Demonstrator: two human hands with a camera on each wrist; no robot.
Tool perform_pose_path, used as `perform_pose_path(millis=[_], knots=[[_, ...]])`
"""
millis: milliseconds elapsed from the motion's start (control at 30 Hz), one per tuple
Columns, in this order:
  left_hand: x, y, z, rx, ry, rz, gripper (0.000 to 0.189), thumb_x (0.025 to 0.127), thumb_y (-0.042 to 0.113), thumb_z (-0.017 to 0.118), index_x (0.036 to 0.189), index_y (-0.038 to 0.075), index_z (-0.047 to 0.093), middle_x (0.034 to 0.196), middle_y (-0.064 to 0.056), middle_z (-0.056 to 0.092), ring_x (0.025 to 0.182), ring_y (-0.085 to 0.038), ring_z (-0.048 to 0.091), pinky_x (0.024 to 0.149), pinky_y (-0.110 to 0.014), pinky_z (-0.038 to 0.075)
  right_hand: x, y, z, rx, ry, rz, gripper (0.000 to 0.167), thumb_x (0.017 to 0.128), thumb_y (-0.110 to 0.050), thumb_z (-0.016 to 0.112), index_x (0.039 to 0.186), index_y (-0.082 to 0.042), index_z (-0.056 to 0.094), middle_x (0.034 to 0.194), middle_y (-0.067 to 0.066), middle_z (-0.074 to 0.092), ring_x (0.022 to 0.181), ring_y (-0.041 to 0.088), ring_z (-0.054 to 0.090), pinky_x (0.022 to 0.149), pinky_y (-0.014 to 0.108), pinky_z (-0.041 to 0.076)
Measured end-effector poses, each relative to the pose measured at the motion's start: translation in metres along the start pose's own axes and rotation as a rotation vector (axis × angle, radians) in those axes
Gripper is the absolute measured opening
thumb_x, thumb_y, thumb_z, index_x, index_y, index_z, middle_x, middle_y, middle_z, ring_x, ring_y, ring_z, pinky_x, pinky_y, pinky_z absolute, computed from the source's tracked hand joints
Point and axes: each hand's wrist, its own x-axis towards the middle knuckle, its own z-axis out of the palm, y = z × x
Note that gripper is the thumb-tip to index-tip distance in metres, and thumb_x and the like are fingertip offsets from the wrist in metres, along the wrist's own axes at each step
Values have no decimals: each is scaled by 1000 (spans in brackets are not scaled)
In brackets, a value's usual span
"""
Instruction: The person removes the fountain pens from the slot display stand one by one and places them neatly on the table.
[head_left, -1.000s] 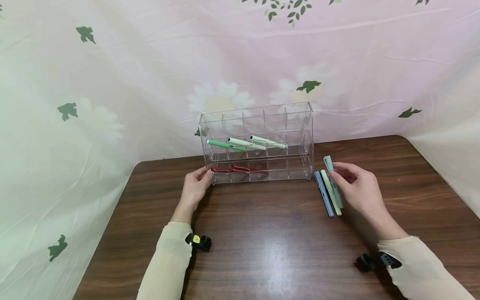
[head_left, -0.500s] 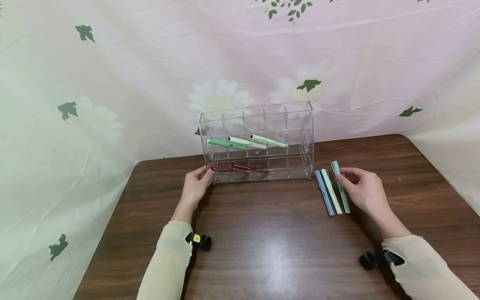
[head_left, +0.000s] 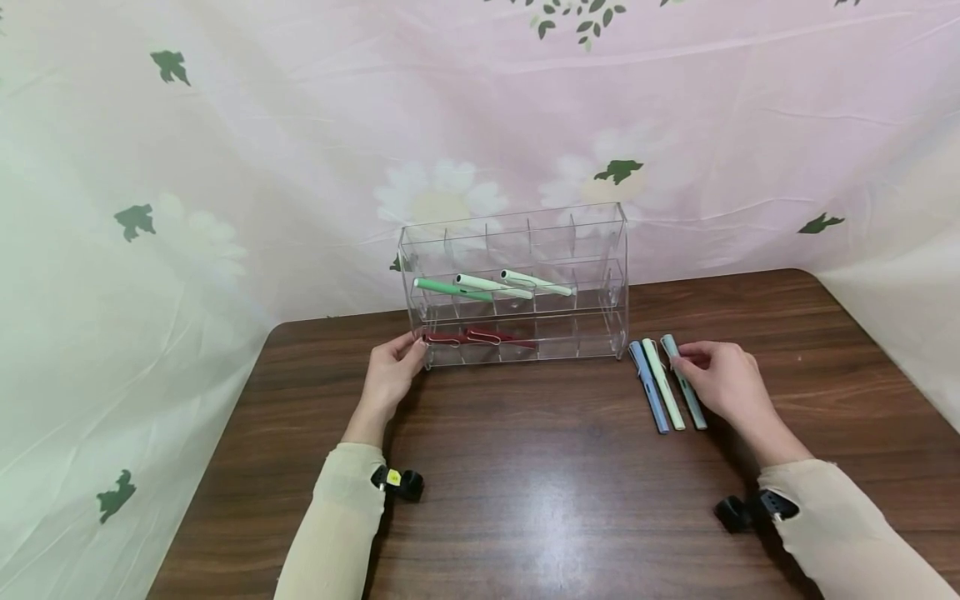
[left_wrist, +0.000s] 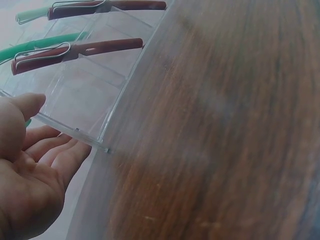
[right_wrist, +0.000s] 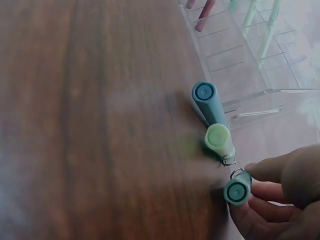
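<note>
While a floral fabric backdrop hangs behind the work area, a dark wood-grain table carries all components. A transparent rack, fitted with dividers, stands near the rear edge of the table. Two beige sleeves cover the person's forearms. The left-hand grip pinches the left end of the rack, with the thumb on one side of the panel and the fingers on the other. The right-hand grip grasps a teal pen between thumb and fingers, at the table, to the right of the rack; full contact along the pen's length cannot be determined. Just beside this pen lies a pale lime pen, followed by a blue pen, nearest the rack. A green pen and two pale mint pens lie slanted in the rack, above two dark red pens in the lowest tier. One small black wrist camera is mounted at each cuff.
</note>
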Motion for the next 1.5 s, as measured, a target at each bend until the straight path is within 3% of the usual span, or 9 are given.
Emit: perform_pose_path(millis=[233, 367, 500, 633, 833, 1033, 1133, 1300, 1500], knots=[[0, 1, -1, 1, -3, 0, 45, 112, 13, 57, 153, -7, 55, 152, -27, 61, 143, -33, 60, 113, -36, 55, 7, -3, 2, -60, -58, -24, 33, 106, -19, 66, 115, 12, 75, 107, 31, 77, 106, 55, 68, 88, 68, 55], [0, 0, -1, 1, 0, 0, 46, 112, 13, 57, 153, -7, 55, 151, -27, 62, 142, -33, 60, 113, -36, 55, 6, -3, 1, -61, -68, -9, 34, 106, -20, 66, 114, 11, 76, 110, 32, 77, 109, 57, 67, 90, 69, 56], [1, -2, 0, 5, 5, 1, 45, 112, 12, 58, 153, -7, 55, 150, -27, 63, 141, -33, 61, 113, -36, 56, 3, -2, -2, -21, -90, 13, 37, 108, -23, 65, 118, 11, 75, 104, 29, 79, 91, 43, 76, 73, 51, 62], [2, -2, 0, -4, -2, -3, 46, 112, 12, 57, 153, -7, 54, 150, -27, 62, 141, -32, 61, 113, -36, 55, -1, -2, -8, 29, -95, 33, 37, 109, -23, 64, 123, 10, 73, 94, 23, 81, 72, 23, 79, 62, 30, 55], [2, -2, -1, -3, -6, -3, 47, 112, 13, 58, 154, -7, 54, 151, -26, 62, 142, -32, 60, 113, -36, 55, -3, -5, -12, 35, 2, 4, 35, 108, -25, 65, 122, 4, 76, 92, 19, 81, 82, 24, 71, 66, 27, 48], [3, -3, 0, -10, -2, 4, 46, 112, 13, 58, 153, -7, 55, 150, -27, 63, 140, -31, 61, 112, -35, 56, -3, -13, -14, 71, 60, -40, 31, 106, -25, 67, 122, -1, 78, 110, 26, 79, 93, 28, 69, 64, 18, 46], [4, -4, 0, -7, 0, 8, 45, 111, 13, 58, 152, -7, 56, 149, -27, 64, 139, -31, 62, 111, -35, 56, -2, -17, -16, 100, 70, -62, 32, 107, -26, 68, 125, -2, 78, 115, 26, 79, 92, 9, 67, 65, 12, 45], [3, -5, -1, -14, -2, 13, 45, 112, 12, 57, 152, -7, 56, 149, -27, 63, 140, -31, 62, 112, -35, 56, -1, -25, -17, 181, 113, -122, 29, 106, -24, 71, 125, -3, 79, 115, 24, 80, 83, -26, 49, 69, 3, 44], [2, -4, -1, -24, -11, 12, 45, 112, 11, 57, 153, -8, 54, 150, -28, 62, 141, -34, 61, 112, -35, 56, 2, -39, -16, 278, 164, -158, 27, 105, -20, 73, 125, -3, 79, 114, 21, 81, 84, -26, 56, 72, -2, 46]])
